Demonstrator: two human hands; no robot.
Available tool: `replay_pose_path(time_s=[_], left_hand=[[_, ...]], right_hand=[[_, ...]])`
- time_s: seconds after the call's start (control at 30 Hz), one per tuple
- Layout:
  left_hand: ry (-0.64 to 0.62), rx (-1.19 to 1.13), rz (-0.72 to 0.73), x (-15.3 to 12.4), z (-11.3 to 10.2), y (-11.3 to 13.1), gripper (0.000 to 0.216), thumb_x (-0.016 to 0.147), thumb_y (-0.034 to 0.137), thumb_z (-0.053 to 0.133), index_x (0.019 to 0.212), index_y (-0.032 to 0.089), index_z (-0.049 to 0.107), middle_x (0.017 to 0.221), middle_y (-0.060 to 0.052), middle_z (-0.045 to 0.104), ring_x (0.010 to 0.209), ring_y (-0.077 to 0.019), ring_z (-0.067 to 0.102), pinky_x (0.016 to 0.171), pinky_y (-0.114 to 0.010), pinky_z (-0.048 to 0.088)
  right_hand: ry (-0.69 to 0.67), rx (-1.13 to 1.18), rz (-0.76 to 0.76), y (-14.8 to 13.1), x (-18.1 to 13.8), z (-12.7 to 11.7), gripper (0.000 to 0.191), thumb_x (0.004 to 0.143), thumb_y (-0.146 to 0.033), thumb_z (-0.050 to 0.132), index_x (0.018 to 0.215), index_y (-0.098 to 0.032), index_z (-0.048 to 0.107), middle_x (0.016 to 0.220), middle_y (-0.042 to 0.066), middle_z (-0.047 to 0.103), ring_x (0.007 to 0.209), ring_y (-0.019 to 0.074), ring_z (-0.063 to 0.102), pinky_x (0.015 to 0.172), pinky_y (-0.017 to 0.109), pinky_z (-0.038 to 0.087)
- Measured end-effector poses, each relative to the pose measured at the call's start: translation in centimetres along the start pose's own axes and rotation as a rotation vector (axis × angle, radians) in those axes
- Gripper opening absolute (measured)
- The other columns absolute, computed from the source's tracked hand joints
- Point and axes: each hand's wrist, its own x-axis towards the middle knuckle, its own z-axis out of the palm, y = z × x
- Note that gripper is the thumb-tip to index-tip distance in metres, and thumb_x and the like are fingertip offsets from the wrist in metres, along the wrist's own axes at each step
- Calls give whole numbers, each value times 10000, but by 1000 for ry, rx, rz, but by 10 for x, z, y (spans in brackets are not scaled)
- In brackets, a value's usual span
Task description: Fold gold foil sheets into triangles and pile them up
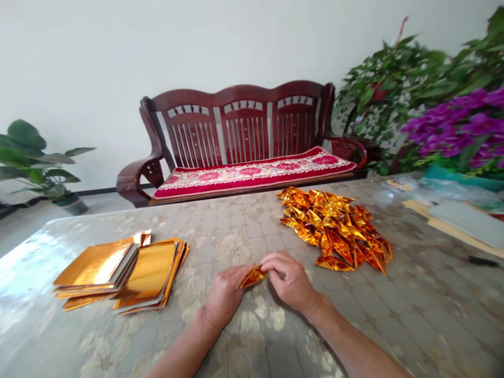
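Observation:
My left hand (223,295) and my right hand (290,281) meet low over the table, both pinched on one small folded piece of gold foil paper (253,275). The fingers cover most of it. To the left lie two overlapping stacks of flat gold foil sheets (118,273). Beyond my right hand is a heap of folded gold foil pieces (334,228).
The table (413,304) has a glossy patterned cover. At its far right edge lie a clear plastic bag (405,190), flat boards and a dark pen (482,261). Behind stand a wooden bench with a red cushion (252,173), a potted plant (35,165) and purple flowers (460,128).

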Motion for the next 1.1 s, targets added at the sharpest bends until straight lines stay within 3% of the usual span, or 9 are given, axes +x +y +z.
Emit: replay_pose_path(time_s=[0.2, 0.6, 0.8, 1.1], left_hand=[[120, 97, 78, -3, 3, -5, 294, 964, 129, 496, 1208, 213, 637, 1004, -57, 771, 850, -148, 739, 752, -212, 589], [151, 241, 209, -7, 0, -7, 380, 979, 147, 461, 1343, 198, 555, 1129, -118, 735, 966, -197, 732, 823, -290, 615], [152, 246, 222, -6, -1, -5, 386, 966, 140, 485, 1339, 198, 566, 1125, -114, 737, 961, -198, 732, 818, -284, 616], [187, 219, 221, -1, -5, -2, 330, 971, 158, 486, 1281, 188, 598, 1084, -112, 747, 937, -186, 736, 802, -266, 615]], right_hand=[[80, -138, -2, -13, -1, 8, 227, 839, -91, 573, 877, -244, 736, 1023, 64, 717, 982, 223, 612, 876, 390, 502], [183, -162, 273, -17, -1, 25, 179, 759, -95, 688, 711, -262, 727, 898, 38, 695, 920, 234, 589, 823, 383, 481], [238, -160, 268, -22, 1, 30, 164, 747, -102, 662, 681, -251, 680, 880, 44, 679, 900, 233, 581, 806, 373, 473], [214, -149, 244, -20, 2, 30, 174, 694, -62, 643, 668, -231, 609, 943, 50, 666, 959, 243, 559, 862, 391, 461]])
